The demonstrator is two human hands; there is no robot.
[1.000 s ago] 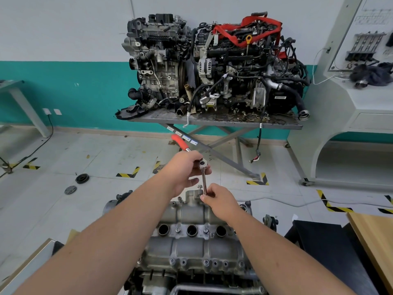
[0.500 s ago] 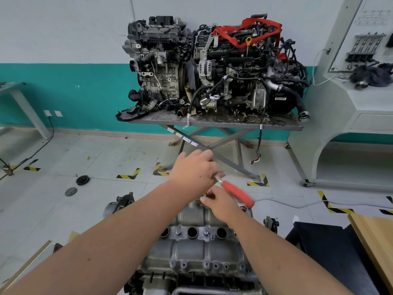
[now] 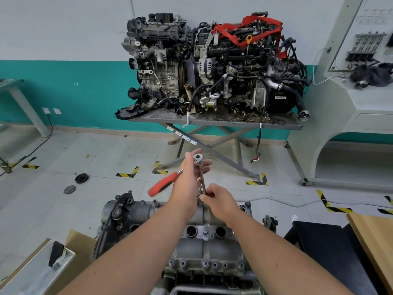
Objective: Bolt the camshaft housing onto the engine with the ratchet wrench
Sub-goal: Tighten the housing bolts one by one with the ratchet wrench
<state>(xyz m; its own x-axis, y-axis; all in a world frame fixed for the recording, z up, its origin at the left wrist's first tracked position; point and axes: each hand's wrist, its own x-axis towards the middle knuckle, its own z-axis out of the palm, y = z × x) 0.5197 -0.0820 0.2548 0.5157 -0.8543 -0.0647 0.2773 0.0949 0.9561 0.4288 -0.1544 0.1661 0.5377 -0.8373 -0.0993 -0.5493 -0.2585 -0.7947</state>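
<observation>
Both hands working the ratchet wrench (image 3: 170, 181) at centre frame, above the camshaft housing (image 3: 200, 248)

The left hand (image 3: 188, 178) is wrapping its fingers around the wrench near its head, red handle angling down-left; the right hand (image 3: 221, 201) is pinching the extension bar (image 3: 202, 179) standing over the housing's far edge, while the housing is sitting on the engine at lower centre

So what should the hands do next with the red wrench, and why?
Probably swing the red handle round again for another turn. The left hand holds the ratchet wrench at its head, and the right hand pinches the long extension bar standing on a bolt at the far edge of the camshaft housing. Whether that bolt is tight cannot be seen.
</observation>
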